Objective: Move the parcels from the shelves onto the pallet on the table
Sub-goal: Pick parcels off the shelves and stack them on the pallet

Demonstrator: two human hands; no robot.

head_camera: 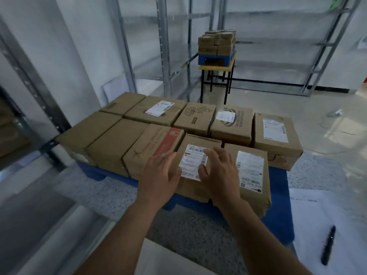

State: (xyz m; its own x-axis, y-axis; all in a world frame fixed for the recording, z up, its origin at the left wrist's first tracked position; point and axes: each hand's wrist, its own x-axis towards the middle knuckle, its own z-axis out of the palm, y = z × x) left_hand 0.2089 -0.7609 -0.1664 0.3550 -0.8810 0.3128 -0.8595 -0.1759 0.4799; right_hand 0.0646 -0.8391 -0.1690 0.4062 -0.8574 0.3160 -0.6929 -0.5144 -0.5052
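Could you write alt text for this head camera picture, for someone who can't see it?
Seen from above, a person's left hand and right hand rest with relaxed fingers on a brown cardboard parcel with a white shipping label, one of about ten packed on a blue plastic pallet. A black pen lies on white paper nearby.

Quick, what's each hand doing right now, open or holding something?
Left hand: open, fingers straight, resting against the small brown cardboard parcel with the white shipping label.
Right hand: open, fingers spread on the same parcel.
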